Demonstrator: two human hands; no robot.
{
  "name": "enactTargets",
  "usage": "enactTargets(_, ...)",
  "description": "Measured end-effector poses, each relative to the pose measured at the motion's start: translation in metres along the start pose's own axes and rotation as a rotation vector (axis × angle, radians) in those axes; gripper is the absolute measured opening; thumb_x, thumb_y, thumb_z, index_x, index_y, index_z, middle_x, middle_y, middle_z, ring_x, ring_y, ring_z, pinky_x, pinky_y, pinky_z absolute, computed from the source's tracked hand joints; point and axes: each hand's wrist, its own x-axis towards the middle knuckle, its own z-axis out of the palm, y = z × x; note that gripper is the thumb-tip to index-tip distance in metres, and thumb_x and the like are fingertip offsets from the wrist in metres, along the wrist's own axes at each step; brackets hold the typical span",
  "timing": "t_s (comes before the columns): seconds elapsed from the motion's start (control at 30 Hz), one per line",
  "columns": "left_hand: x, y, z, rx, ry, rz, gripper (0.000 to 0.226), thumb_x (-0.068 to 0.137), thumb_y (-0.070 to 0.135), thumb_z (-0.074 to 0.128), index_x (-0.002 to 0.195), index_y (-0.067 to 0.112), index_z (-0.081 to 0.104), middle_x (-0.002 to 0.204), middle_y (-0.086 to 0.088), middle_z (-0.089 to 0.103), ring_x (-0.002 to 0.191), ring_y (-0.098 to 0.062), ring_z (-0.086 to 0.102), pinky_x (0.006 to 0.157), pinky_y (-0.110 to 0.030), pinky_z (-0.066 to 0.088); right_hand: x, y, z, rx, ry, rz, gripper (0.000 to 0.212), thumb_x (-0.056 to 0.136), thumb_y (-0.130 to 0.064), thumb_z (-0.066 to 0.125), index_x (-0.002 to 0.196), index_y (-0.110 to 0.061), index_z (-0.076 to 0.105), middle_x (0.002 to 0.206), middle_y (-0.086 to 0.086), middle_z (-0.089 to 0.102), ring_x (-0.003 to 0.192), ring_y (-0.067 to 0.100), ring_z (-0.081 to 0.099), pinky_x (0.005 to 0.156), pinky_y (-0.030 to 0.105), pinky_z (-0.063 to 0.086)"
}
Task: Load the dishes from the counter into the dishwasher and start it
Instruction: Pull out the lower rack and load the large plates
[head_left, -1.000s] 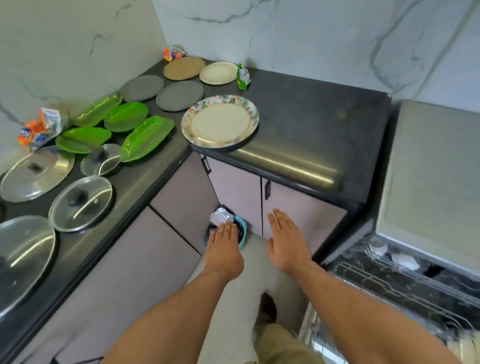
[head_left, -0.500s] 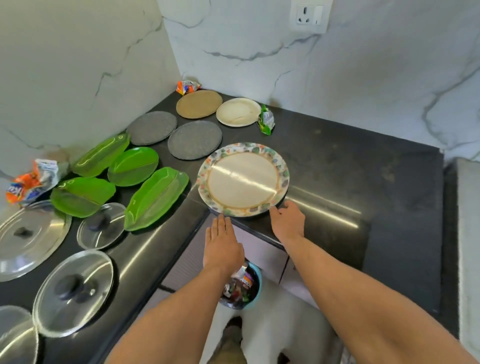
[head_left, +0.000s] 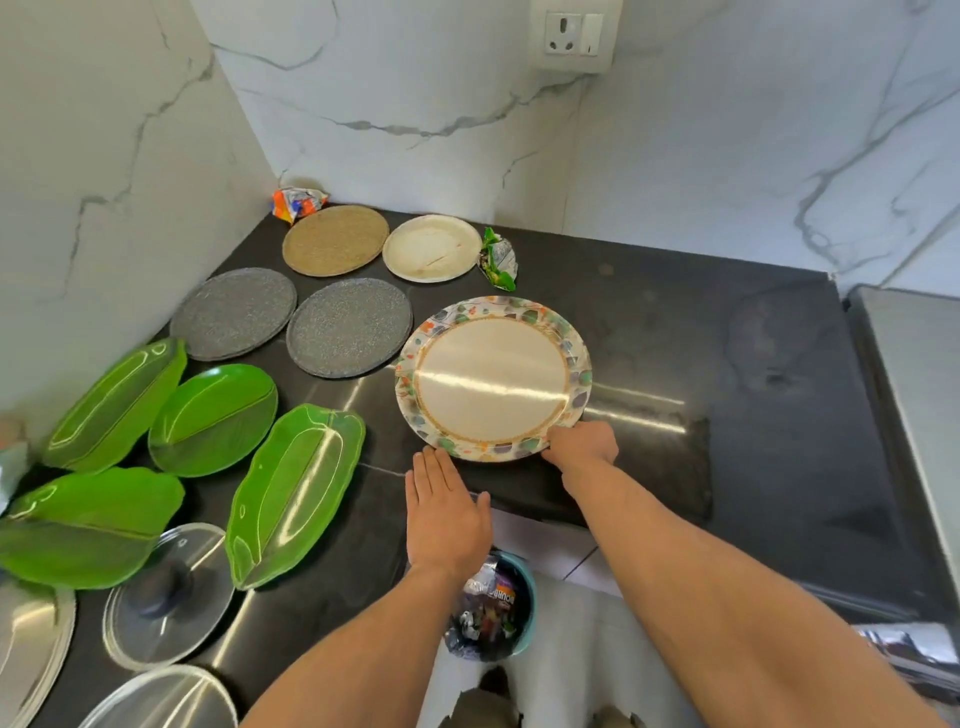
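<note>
A round white plate with a flowered rim (head_left: 493, 378) lies flat on the black counter (head_left: 701, 364) near its front edge. My right hand (head_left: 582, 447) grips the plate's near right rim, fingers curled under it. My left hand (head_left: 447, 512) hovers flat and open just below the plate's near left rim, holding nothing. Two grey round plates (head_left: 349, 326), a brown round plate (head_left: 335, 240) and a small white plate (head_left: 432, 248) lie further back. Several green leaf-shaped plates (head_left: 293, 491) rest on the left. The dishwasher (head_left: 914, 374) shows only as a grey top at the right edge.
Glass and steel pot lids (head_left: 169, 592) crowd the counter's near left. Crumpled wrappers (head_left: 498, 260) sit near the back wall. A blue bin (head_left: 493, 608) full of rubbish stands on the floor below my hands. A wall socket (head_left: 571, 34) is above.
My view rose from the cabinets to the counter. Both hands moved up from in front of the cabinet doors; the right one closed on the flowered plate's rim.
</note>
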Motion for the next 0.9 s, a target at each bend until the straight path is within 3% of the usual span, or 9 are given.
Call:
enactTargets(0.23,0.0,0.018,0.003,-0.032,0.015,0.131,0.086,0.103,0.051,0.031,0.156,-0.005,-0.006,0.166,-0.022,0.0,0.154,-0.034,-0.002,0.126,-0.045,0.002,-0.016,0.016,-0.037,0.339,-0.008,0.033,0.019,0.079,0.003,0.072,0.095,-0.006,0.068,0.092,0.011,0.071,0.085,0.027,0.069,0.071,0.045,0.063)
enactTargets(0.37,-0.016,0.047,0.012,-0.001,-0.022,0.326,0.084,0.103,0.051,0.03,0.157,-0.003,-0.007,0.167,-0.021,-0.002,0.154,-0.034,-0.004,0.126,-0.045,0.001,-0.026,0.049,-0.094,0.432,0.097,0.021,0.037,0.069,-0.005,0.077,0.104,-0.006,0.065,0.097,0.011,0.071,0.091,0.03,0.07,0.072,0.049,0.063)
enactTargets(0.43,-0.031,0.068,0.016,0.034,-0.038,0.452,0.083,0.104,0.049,0.03,0.157,-0.003,-0.006,0.167,-0.02,-0.003,0.154,-0.033,-0.004,0.126,-0.045,0.0,-0.036,0.073,-0.13,0.482,0.153,0.026,0.03,0.073,-0.003,0.071,0.102,-0.004,0.063,0.096,0.012,0.07,0.089,0.03,0.07,0.075,0.051,0.062)
enactTargets(0.57,-0.069,0.12,0.031,0.129,-0.108,0.732,0.078,0.105,0.045,0.028,0.157,-0.002,-0.007,0.167,-0.019,-0.004,0.154,-0.033,-0.006,0.126,-0.046,-0.001,-0.072,0.127,-0.203,0.616,0.443,0.088,0.018,0.083,-0.001,0.062,0.09,-0.017,0.06,0.082,0.0,0.066,0.078,0.025,0.066,0.076,0.043,0.061)
enactTargets(0.63,-0.092,0.148,0.041,0.173,-0.148,0.856,0.078,0.104,0.044,0.029,0.157,0.0,-0.008,0.167,-0.018,-0.005,0.154,-0.033,-0.007,0.126,-0.046,0.001,-0.081,0.168,-0.242,0.676,0.557,0.136,0.018,0.078,-0.008,0.061,0.091,-0.019,0.06,0.087,0.0,0.069,0.083,0.027,0.068,0.077,0.044,0.061)
enactTargets(0.73,-0.129,0.194,0.056,0.232,-0.21,1.034,0.079,0.103,0.042,0.035,0.158,0.001,-0.004,0.167,-0.017,-0.001,0.155,-0.032,-0.003,0.126,-0.046,0.002,-0.07,0.272,-0.297,0.733,0.744,0.254,0.048,0.057,-0.023,0.061,0.104,-0.018,0.063,0.099,0.008,0.072,0.086,0.034,0.071,0.071,0.053,0.062)
enactTargets(0.9,-0.2,0.253,0.086,0.339,-0.251,1.356,0.077,0.102,0.039,0.034,0.158,0.001,-0.003,0.167,-0.018,0.0,0.155,-0.033,-0.002,0.126,-0.048,0.004,-0.171,0.325,-0.347,0.877,0.992,0.392,0.038,0.067,-0.014,0.058,0.105,-0.017,0.056,0.097,0.009,0.069,0.086,0.035,0.068,0.075,0.055,0.061)
